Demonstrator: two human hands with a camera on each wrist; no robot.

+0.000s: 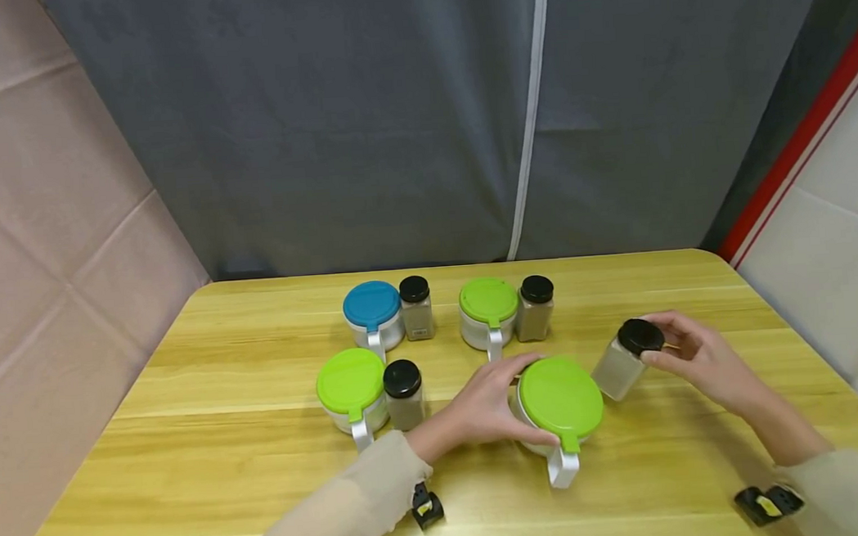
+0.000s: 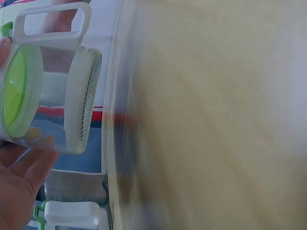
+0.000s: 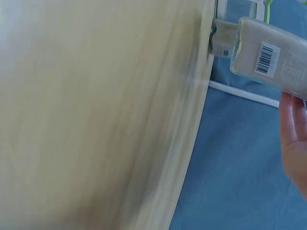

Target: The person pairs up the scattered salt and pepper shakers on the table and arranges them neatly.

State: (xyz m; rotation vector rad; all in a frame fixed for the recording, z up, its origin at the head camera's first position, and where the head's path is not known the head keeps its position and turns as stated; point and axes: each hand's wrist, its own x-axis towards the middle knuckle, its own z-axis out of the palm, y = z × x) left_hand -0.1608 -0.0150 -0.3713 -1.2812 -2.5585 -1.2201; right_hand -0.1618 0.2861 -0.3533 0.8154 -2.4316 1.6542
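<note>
My left hand [image 1: 492, 407] grips a seasoning jar with a green lid [image 1: 561, 403] by its sides, thumb at the near side. That jar has a clear body [image 2: 55, 96] and a white handle [image 1: 562, 466] pointing toward me; in the left wrist view its base looks slightly off the tabletop. To its right, my right hand [image 1: 708, 362] pinches a square spice bottle [image 1: 618, 369] near its black cap [image 1: 640, 336]. The bottle is tilted, and the right wrist view shows a barcode label [image 3: 267, 59] on it.
At the back stand a blue-lidded jar [image 1: 372, 304] beside a black-capped bottle [image 1: 417, 310], and a green-lidded jar [image 1: 488, 301] beside another bottle [image 1: 535, 309]. Left of my left hand are a green-lidded jar [image 1: 351, 383] and a bottle [image 1: 404, 396]. A grey curtain [image 1: 333, 143] hangs behind the wooden table [image 1: 189, 447].
</note>
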